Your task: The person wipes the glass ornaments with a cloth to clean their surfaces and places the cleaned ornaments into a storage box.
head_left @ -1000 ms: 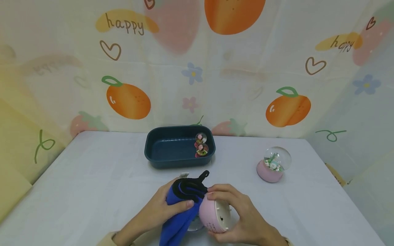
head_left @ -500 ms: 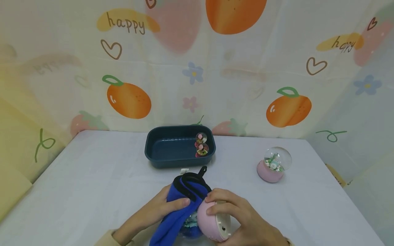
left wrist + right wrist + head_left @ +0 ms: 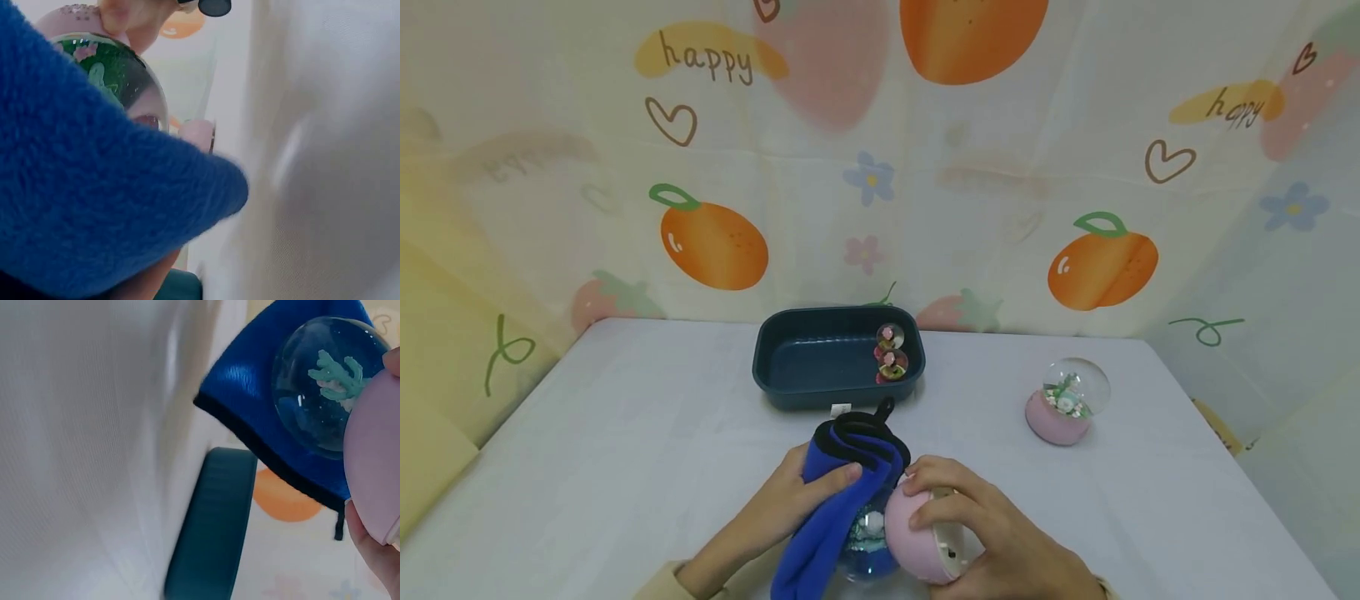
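Note:
My left hand [image 3: 790,500] grips a blue cloth [image 3: 842,517] with black edging and a small hanging loop. In my right hand [image 3: 992,525] is a snow globe, held by its pink base [image 3: 912,533] and tipped on its side, the pale underside facing right. Its clear dome [image 3: 312,394] points left and lies against the cloth; a green coral-like figure shows inside. In the left wrist view the cloth [image 3: 106,175] covers part of the dome [image 3: 119,75]. The left fingers behind the cloth are mostly hidden.
A dark teal tray [image 3: 808,400] stands behind the hands, with two small globe ornaments [image 3: 892,364] at its right end. Another snow globe [image 3: 1063,408] on a pink base stands at the right of the white-covered table [image 3: 587,467]. A printed curtain [image 3: 970,192] hangs behind.
The cloth has shifted over the dome, baring more of it than a second ago. The right hand has turned the pink base a little, so less of its underside shows.

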